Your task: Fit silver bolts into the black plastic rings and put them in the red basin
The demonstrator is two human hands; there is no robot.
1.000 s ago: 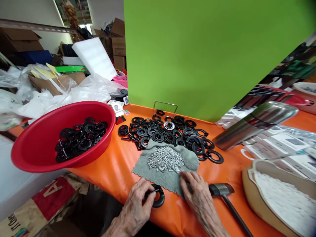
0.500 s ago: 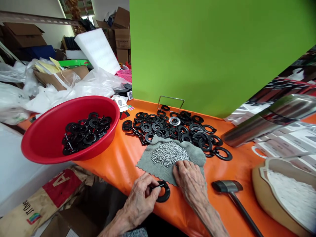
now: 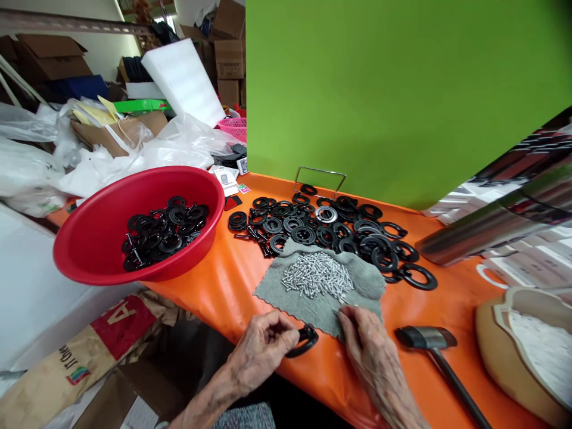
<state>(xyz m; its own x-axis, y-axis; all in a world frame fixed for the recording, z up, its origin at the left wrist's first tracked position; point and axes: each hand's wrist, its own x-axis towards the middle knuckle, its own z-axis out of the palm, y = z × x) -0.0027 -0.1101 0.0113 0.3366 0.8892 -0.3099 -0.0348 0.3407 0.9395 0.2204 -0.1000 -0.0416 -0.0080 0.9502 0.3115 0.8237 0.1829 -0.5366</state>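
My left hand (image 3: pixel 263 347) is closed on a black ring (image 3: pixel 307 339) at the near edge of the orange table (image 3: pixel 232 280). My right hand (image 3: pixel 369 348) rests on the near edge of a grey cloth (image 3: pixel 308 304), fingers pinched on a small silver pin that I can barely make out. A heap of small silver pins (image 3: pixel 318 279) lies on the cloth. Behind the cloth spreads a pile of black rings (image 3: pixel 322 229). A red bowl (image 3: pixel 93 244) at the left holds more black rings (image 3: pixel 161 233).
A hammer (image 3: pixel 429 341) lies just right of my right hand. A green board (image 3: pixel 402 95) stands behind the rings. A shiny metal cylinder (image 3: pixel 491 223) and a beige tray of white bits (image 3: pixel 527 351) are at the right. Plastic bags and cardboard boxes crowd the left.
My right hand drew back from the pin heap to the cloth's near edge. My left hand tilted the black ring up on its edge. The view shifted a little.
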